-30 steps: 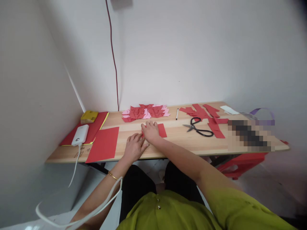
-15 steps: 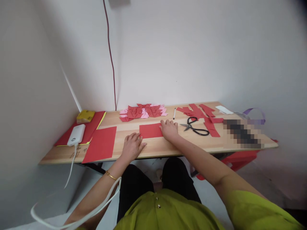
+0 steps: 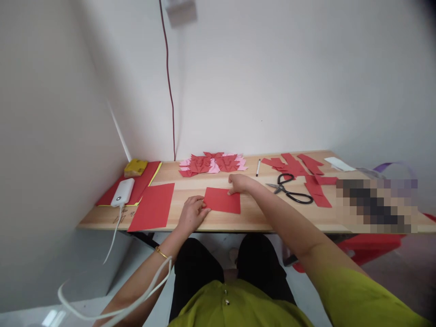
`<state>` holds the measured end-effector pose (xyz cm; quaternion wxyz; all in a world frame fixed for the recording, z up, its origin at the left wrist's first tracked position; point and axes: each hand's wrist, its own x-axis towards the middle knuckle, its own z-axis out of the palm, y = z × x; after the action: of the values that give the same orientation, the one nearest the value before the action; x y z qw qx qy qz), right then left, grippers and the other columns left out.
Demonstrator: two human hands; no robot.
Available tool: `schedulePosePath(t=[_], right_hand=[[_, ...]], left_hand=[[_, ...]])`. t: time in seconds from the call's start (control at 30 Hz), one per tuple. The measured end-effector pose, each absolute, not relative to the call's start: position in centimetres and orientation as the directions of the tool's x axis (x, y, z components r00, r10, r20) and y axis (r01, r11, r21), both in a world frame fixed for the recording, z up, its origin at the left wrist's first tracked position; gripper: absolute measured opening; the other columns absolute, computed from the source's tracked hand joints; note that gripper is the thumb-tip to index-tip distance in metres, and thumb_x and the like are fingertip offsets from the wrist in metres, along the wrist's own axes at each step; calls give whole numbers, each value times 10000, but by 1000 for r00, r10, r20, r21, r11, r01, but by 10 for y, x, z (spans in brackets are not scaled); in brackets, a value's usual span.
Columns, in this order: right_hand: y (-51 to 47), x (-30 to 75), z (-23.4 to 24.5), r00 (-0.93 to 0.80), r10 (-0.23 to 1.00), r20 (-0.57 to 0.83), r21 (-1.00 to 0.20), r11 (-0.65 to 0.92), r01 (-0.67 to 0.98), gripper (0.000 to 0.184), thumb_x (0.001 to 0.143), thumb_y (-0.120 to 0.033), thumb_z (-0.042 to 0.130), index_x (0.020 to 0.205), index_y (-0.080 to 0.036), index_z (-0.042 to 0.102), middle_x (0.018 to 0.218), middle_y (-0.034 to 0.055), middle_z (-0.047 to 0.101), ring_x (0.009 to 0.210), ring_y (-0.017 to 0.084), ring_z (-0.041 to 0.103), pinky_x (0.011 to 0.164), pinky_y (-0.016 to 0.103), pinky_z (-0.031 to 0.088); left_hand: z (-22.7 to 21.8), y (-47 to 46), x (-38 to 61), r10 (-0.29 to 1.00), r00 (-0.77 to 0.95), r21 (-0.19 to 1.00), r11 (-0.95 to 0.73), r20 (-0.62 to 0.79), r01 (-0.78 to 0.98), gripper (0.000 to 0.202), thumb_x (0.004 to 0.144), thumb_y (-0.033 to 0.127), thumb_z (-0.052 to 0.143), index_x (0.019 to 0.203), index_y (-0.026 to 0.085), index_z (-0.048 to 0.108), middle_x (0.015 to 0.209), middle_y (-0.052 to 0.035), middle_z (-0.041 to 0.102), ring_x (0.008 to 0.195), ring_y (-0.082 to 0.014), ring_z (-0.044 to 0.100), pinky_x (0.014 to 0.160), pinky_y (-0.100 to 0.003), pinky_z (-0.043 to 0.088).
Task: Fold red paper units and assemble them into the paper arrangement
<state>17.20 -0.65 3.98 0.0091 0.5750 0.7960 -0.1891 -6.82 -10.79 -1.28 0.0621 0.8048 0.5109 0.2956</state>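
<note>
Left hand (image 3: 191,214): fingers loosely bent, thumb apart from them, at the left edge of a small red paper (image 3: 222,200). Cannot tell whether the edge is pinched or only touched; the placement probably steadies the sheet. Right hand (image 3: 240,183): fingers curled, thumb set apart from the index finger and resting at the paper's far edge, towards its right corner; any pinch there cannot be told. Paper lies flat on the table (image 3: 218,223), directly before the person, presumably so both hands reach it easily.

Left of it: a larger red sheet (image 3: 153,206), flat, well apart from the small one. Far side: folded red and pink pieces (image 3: 200,164) massed together, likely set back to leave working room. Right: black-handled scissors (image 3: 280,187), blades slightly parted, pointing left; probably kept within right-hand reach. Beyond them, a pen (image 3: 258,168) and scattered red strips (image 3: 291,165).
</note>
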Motion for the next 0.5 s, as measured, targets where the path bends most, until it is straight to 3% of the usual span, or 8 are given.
schedulePosePath(t=[0.13,0.3,0.4,0.5], right_hand=[[-12,170,41,-413,867,-280,-357,305,883,245,634,-321,754,792,-148,684,791,71,686,748,202,616,608,253,395],[-15,183,24,-488,864,-123,-537,356,765,107,713,-268,643,761,-173,626,717,8,637,655,128,548,555,217,351],[-11,192,15,-490,870,59,-716,379,587,125,730,-282,606,724,-167,559,682,-9,571,621,111,487,540,208,331],[-6,195,13,-514,847,137,-818,389,424,188,726,-331,616,728,-173,515,666,-27,519,612,105,457,552,209,333]], left_hand=[[-16,-105,-69,854,297,425,-479,427,768,151,732,303,684,765,181,603,1048,-96,637,1003,-230,556,892,-393,447],[-18,-104,-70,872,264,507,-460,411,729,159,708,308,702,745,186,606,1048,-97,635,1007,-241,556,901,-416,428],[-14,-94,-67,919,145,670,-368,366,645,275,651,341,747,861,193,649,1057,-92,635,994,-236,570,900,-404,430],[-3,-72,-62,973,-130,913,-125,189,388,503,601,382,784,1028,165,630,948,-91,659,869,-202,613,804,-339,468]])
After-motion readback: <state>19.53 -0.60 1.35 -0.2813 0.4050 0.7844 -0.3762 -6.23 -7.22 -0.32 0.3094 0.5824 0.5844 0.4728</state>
